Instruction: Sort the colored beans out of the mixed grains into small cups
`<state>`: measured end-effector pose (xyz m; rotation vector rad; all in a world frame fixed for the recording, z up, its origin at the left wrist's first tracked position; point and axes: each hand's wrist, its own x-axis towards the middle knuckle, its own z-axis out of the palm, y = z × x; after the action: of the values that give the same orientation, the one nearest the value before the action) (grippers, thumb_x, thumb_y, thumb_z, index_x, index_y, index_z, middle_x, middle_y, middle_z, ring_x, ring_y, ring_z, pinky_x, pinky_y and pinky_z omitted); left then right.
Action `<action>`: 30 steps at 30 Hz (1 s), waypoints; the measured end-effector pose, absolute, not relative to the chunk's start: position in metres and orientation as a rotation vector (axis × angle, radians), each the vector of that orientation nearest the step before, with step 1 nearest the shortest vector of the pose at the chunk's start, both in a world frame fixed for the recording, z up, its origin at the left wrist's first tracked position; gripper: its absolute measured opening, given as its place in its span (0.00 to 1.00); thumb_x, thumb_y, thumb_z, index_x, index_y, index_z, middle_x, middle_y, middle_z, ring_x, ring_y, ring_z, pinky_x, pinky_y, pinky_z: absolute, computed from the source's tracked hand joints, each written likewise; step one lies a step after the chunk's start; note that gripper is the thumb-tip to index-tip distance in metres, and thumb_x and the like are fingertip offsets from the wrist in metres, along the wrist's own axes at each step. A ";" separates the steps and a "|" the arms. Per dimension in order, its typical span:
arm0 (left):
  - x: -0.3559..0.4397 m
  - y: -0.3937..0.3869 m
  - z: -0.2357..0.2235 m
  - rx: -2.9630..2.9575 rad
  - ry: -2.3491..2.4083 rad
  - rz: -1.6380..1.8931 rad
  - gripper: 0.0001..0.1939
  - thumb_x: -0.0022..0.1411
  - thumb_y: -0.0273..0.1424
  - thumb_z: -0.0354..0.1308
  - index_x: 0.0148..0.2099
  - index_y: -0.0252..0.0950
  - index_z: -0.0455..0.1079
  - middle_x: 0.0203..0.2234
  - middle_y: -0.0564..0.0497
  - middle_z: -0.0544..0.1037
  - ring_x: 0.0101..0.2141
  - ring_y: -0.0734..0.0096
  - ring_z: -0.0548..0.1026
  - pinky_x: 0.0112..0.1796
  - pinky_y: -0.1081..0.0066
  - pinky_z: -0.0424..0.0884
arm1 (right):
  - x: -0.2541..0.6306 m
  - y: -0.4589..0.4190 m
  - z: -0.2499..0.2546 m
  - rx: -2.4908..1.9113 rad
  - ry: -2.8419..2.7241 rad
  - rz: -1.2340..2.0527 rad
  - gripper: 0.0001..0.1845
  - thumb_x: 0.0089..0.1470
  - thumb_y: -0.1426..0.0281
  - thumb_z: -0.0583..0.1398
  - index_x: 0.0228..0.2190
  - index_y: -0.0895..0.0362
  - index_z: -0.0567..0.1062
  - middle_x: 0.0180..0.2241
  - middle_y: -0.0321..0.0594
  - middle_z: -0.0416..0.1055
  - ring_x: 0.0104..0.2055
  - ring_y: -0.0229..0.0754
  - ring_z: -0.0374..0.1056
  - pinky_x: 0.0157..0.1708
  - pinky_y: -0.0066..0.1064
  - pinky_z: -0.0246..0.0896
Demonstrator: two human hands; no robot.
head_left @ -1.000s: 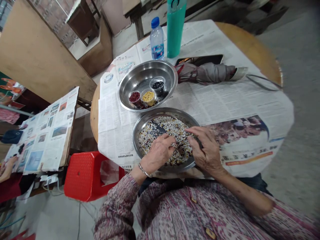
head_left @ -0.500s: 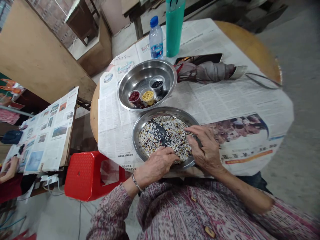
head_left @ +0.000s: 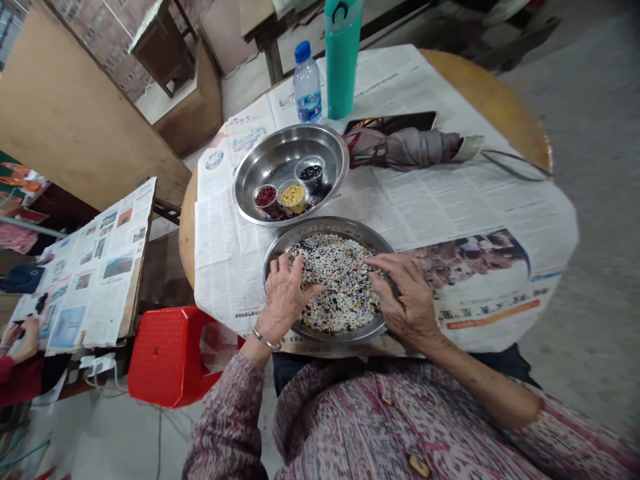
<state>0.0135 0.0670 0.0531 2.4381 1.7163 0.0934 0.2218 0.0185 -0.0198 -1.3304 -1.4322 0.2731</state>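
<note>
A steel basin [head_left: 373,233] near the table's front edge holds a spread of mixed grains and beans [head_left: 340,280], white, yellow, black and dark red. Over its left rim lies my left hand [head_left: 286,297], fingers apart and thumb stretched over the grains. At the right rim is my right hand [head_left: 405,297], thumb and fingers apart, fingertips by the grains. Behind stands a second steel basin [head_left: 250,160] with three clear cups inside: dark red beans [head_left: 265,196], yellow beans [head_left: 293,195] and black beans [head_left: 311,173]. A few loose beans lie beside the cups.
Newspaper [head_left: 450,200] covers the round table. Toward the back are a water bottle [head_left: 307,87], a green bottle [head_left: 343,67], a phone [head_left: 395,122] and a folded umbrella [head_left: 410,147]. A red stool [head_left: 160,353] stands left; another person's hands [head_left: 25,333] are at the side table.
My left hand has moved from the grains at the basin's front to its left rim, its fingers spreading. The dark gap in the grains has been largely covered. My right hand has stayed put.
</note>
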 end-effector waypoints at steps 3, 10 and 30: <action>0.015 0.057 0.054 2.337 1.658 0.062 0.23 0.66 0.35 0.67 0.60 0.39 0.66 0.54 0.44 0.70 0.53 0.56 0.72 0.54 0.56 0.75 | 0.222 0.018 -0.020 -1.316 -1.445 0.268 0.12 0.64 0.68 0.58 0.47 0.51 0.78 0.45 0.45 0.78 0.49 0.51 0.73 0.52 0.50 0.68; 0.046 0.045 0.047 2.266 1.170 0.109 0.08 0.71 0.21 0.55 0.47 0.37 0.72 0.41 0.50 0.75 0.47 0.66 0.76 0.54 0.65 0.75 | 0.222 0.018 -0.019 -1.321 -1.433 0.260 0.11 0.65 0.67 0.58 0.46 0.51 0.78 0.44 0.45 0.77 0.49 0.51 0.73 0.51 0.49 0.68; 0.024 0.074 0.052 2.414 1.503 0.054 0.11 0.75 0.24 0.49 0.50 0.37 0.72 0.41 0.48 0.74 0.45 0.66 0.76 0.50 0.66 0.75 | 0.223 0.018 -0.019 -1.311 -1.435 0.285 0.14 0.64 0.69 0.57 0.49 0.50 0.78 0.46 0.45 0.77 0.51 0.51 0.73 0.53 0.51 0.68</action>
<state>0.0235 0.0739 0.0524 2.4138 1.5034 0.0538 0.2227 0.0175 -0.0191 -1.3112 -1.4355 0.2854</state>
